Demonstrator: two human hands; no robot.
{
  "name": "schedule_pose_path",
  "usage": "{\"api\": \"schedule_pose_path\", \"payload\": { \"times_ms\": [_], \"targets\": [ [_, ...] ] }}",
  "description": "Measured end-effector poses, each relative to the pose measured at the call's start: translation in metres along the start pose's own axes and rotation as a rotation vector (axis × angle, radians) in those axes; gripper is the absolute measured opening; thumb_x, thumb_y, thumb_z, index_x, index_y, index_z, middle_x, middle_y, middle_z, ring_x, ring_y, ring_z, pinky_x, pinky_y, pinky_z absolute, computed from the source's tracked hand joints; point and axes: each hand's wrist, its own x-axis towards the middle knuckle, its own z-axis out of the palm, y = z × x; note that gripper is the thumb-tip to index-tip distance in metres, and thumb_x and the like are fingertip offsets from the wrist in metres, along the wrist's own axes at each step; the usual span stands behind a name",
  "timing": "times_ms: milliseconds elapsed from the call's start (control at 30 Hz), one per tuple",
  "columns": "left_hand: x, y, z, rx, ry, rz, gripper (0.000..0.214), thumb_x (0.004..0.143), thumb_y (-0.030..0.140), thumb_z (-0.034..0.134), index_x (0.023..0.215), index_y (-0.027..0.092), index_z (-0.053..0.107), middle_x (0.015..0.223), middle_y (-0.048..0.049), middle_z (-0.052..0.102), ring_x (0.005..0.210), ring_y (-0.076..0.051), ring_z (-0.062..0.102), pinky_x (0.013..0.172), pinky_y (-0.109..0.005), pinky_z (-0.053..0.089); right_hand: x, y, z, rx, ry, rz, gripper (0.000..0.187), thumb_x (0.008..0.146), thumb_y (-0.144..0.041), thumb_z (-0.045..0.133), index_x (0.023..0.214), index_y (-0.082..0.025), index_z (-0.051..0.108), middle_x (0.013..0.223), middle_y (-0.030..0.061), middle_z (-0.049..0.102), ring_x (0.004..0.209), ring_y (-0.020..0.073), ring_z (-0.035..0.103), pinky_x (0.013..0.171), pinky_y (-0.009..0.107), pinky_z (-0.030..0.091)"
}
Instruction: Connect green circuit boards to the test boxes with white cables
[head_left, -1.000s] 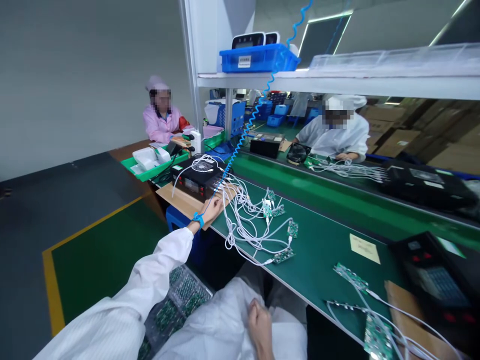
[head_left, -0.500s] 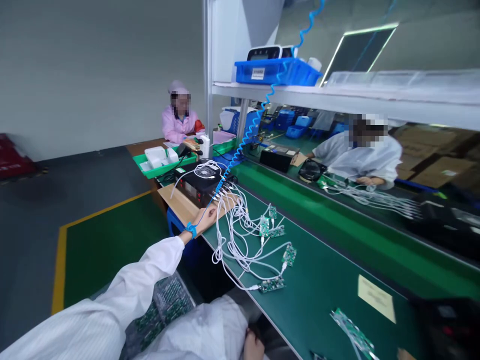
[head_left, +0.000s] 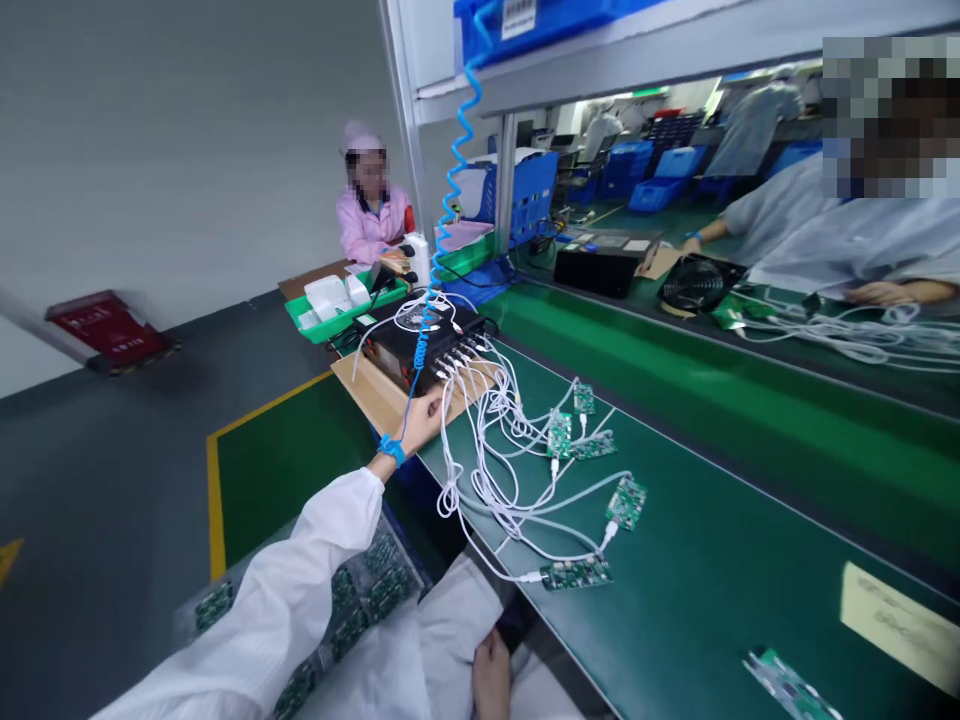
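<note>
My left hand (head_left: pixel 422 418) has a blue wrist strap on and reaches to the near corner of a black box (head_left: pixel 394 375). Its fingers are curled beside the white cables (head_left: pixel 480 440) plugged into the box; what they grip, if anything, is hidden. Several green circuit boards (head_left: pixel 576 573) lie on the bench at the cables' ends. A sheet of cardboard (head_left: pixel 367 390) is under the box. Low in the view, what looks like my right hand (head_left: pixel 491 675) rests at my lap, dim and partly cut off, its fingers unclear.
A blue coiled cord (head_left: pixel 457 190) hangs to the box. A yellow note (head_left: pixel 896 620) and another circuit board (head_left: pixel 791 690) lie on the green bench (head_left: pixel 697 560). A green tray (head_left: pixel 315 325) stands beyond the box. Co-workers sit at the far end and opposite.
The view has shifted left and downward, so the bench and boards appear further right. My left hand stays at the box's corner with its fingers curled. The boards have not visibly moved.
</note>
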Motion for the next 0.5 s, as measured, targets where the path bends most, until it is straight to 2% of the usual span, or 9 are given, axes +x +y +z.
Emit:
{"api": "schedule_pose_path", "payload": {
  "times_ms": [67, 133, 233, 300, 367, 433, 500],
  "targets": [
    [0.0, -0.003, 0.0, -0.015, -0.001, -0.014, 0.037, 0.094, 0.046, 0.052, 0.088, 0.014, 0.07, 0.063, 0.0008, 0.052, 0.061, -0.013, 0.046, 0.059, -0.025, 0.035, -0.008, -0.001, 0.015, 0.049, 0.052, 0.035, 0.047, 0.081, -0.054, 0.029, 0.089, -0.027, 0.066, 0.099, 0.0161, 0.077, 0.105, 0.0365, 0.073, 0.093, 0.044, 0.056],
    [0.001, -0.006, 0.001, -0.034, -0.005, -0.026, 0.034, 0.093, 0.045, 0.055, 0.09, 0.015, 0.071, 0.066, -0.0004, 0.056, 0.064, -0.014, 0.049, 0.061, -0.025, 0.038, -0.014, -0.004, 0.022, 0.069, 0.152, -0.017, 0.047, 0.087, -0.05, 0.029, 0.101, -0.02, 0.064, 0.098, 0.0206, 0.074, 0.097, 0.0358, 0.073, 0.089, 0.046, 0.057],
    [0.005, -0.01, 0.002, -0.065, -0.038, -0.014, 0.032, 0.091, 0.045, 0.056, 0.091, 0.016, 0.071, 0.068, -0.0015, 0.06, 0.067, -0.016, 0.054, 0.064, -0.026, 0.042, -0.013, -0.012, 0.009, -0.049, 0.429, -0.236, 0.05, 0.096, -0.046, 0.033, 0.12, -0.01, 0.057, 0.115, 0.0275, 0.065, 0.11, 0.0358, 0.065, 0.095, 0.049, 0.052],
    [0.007, -0.012, 0.003, -0.091, -0.068, 0.009, 0.033, 0.09, 0.046, 0.055, 0.092, 0.016, 0.071, 0.069, -0.0023, 0.062, 0.069, -0.018, 0.057, 0.067, -0.027, 0.045, -0.009, -0.019, -0.01, -0.238, 0.587, -0.3, 0.045, 0.1, -0.046, 0.036, 0.116, -0.011, 0.059, 0.122, 0.0283, 0.061, 0.12, 0.0381, 0.057, 0.101, 0.053, 0.047],
    [0.008, -0.016, 0.001, -0.132, -0.074, 0.017, 0.034, 0.088, 0.046, 0.057, 0.095, 0.016, 0.07, 0.073, -0.0034, 0.066, 0.072, -0.019, 0.06, 0.07, -0.029, 0.047, -0.008, -0.024, -0.031, -0.432, 0.71, -0.169, 0.043, 0.103, -0.042, 0.033, 0.101, -0.012, 0.063, 0.104, 0.0255, 0.064, 0.111, 0.0388, 0.059, 0.097, 0.055, 0.045],
    [0.01, -0.018, -0.004, -0.158, -0.027, 0.02, 0.034, 0.087, 0.046, 0.056, 0.095, 0.016, 0.068, 0.079, -0.0048, 0.067, 0.075, -0.02, 0.061, 0.071, -0.03, 0.048, -0.009, -0.03, -0.048, -0.579, 0.68, -0.008, 0.04, 0.102, -0.041, 0.039, 0.102, -0.012, 0.066, 0.099, 0.0225, 0.066, 0.106, 0.038, 0.061, 0.095, 0.052, 0.045],
    [0.012, -0.014, -0.011, -0.097, 0.187, 0.034, 0.034, 0.091, 0.046, 0.05, 0.087, 0.016, 0.065, 0.077, -0.0044, 0.064, 0.075, -0.02, 0.059, 0.071, -0.03, 0.047, -0.01, -0.038, -0.06, -0.657, 0.565, 0.136, 0.038, 0.099, -0.042, 0.049, 0.106, -0.01, 0.07, 0.105, 0.0254, 0.069, 0.103, 0.0385, 0.063, 0.092, 0.05, 0.045]
  ]
}}
